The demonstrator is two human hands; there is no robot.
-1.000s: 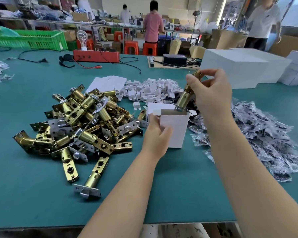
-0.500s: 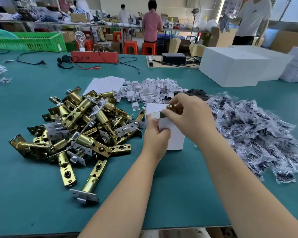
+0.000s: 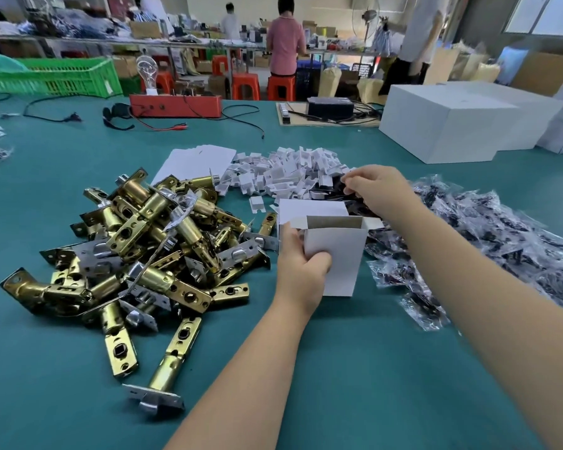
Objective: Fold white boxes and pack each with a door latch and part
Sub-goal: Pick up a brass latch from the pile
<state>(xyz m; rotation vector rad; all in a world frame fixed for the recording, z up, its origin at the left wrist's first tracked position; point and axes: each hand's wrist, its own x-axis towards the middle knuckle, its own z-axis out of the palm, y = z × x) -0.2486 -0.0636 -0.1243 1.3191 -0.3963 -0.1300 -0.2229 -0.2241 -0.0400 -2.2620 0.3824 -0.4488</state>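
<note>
A large heap of door latches (image 3: 137,254) lies unpacked on the table (image 3: 355,368); left hand (image 3: 301,271) grips the upright, open-topped white box (image 3: 335,254); right hand (image 3: 379,188) pinches among bagged parts (image 3: 501,241); closing remains, many boxes left.

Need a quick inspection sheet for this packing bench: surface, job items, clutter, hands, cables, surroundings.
Surface: teal table, matte.
Job's things: open white box upright, top flaps up; contents hidden. Brass door latches heaped to its left. Small white parts piled behind. Bagged dark parts heaped on the right.
Clutter: flat white box blanks; large white cartons; red tester box.
Hands: left hand grips the box; right hand pinches at the parts behind it, what it holds unclear.
Cables: black leads by the tester.
Surroundings: green crate, orange stools, people standing at far benches.
</note>
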